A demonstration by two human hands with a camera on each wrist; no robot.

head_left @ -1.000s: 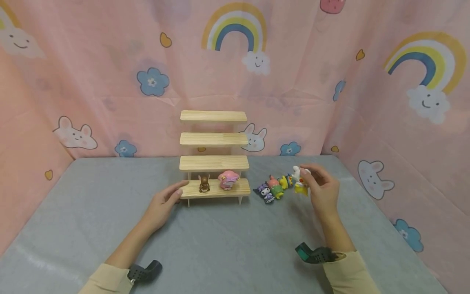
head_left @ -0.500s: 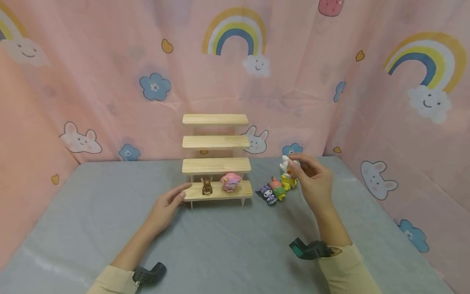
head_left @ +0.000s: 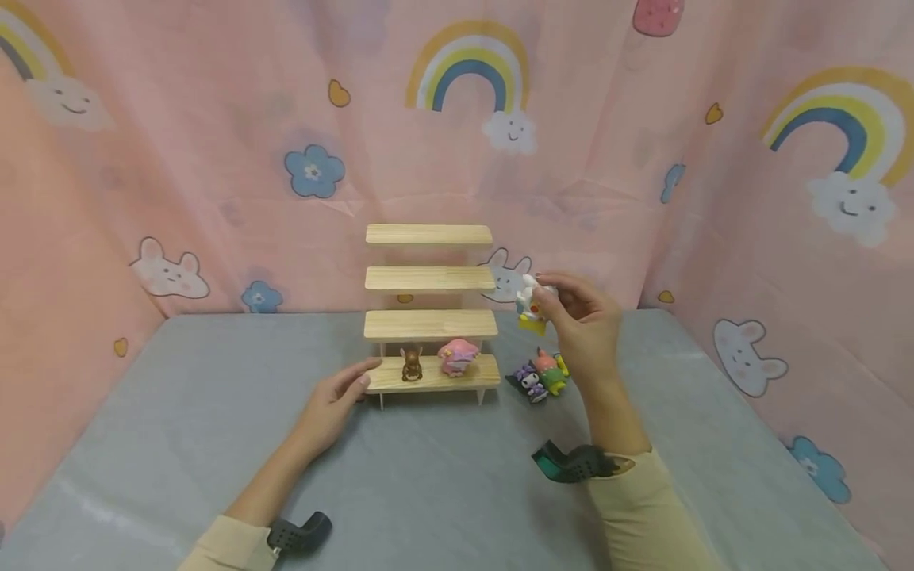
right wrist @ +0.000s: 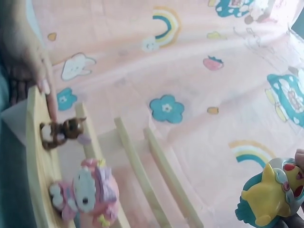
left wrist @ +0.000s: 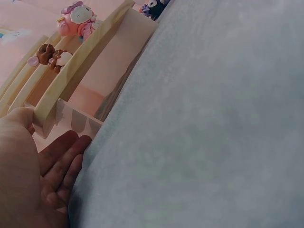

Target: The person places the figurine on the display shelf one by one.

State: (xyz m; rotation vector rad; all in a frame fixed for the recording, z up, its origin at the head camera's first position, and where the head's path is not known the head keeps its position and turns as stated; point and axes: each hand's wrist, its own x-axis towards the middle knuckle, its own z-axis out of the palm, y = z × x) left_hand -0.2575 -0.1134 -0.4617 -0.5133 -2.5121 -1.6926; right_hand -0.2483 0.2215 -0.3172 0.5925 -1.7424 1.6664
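Note:
My left hand (head_left: 332, 408) grips the left end of the lowest board of a tiered wooden display stand (head_left: 431, 323). Its thumb shows at the board's end (left wrist: 45, 111) in the left wrist view, other fingers below. Between thumb and fingers, my right hand (head_left: 593, 329) pinches a small figurine (head_left: 530, 305), raised right of the stand. In the right wrist view this figurine (right wrist: 268, 194) shows a yellow star, teal parts and a yellow face with red cheeks. A brown animal figurine (head_left: 411, 363) and a pink-hooded figurine (head_left: 457, 357) occupy the lowest board.
Right of the stand, a black-and-purple figurine (head_left: 531, 385) and a pink-and-green figurine (head_left: 550, 371) lie clustered on the grey tabletop (head_left: 428, 484), with a yellow one (head_left: 562, 365) partly hidden behind. A pink patterned curtain (head_left: 600, 159) rises behind the table.
My right hand has carried the figurine leftward and up from beside the cluster toward the stand. My left hand keeps its place on the board; the head view has shifted slightly.

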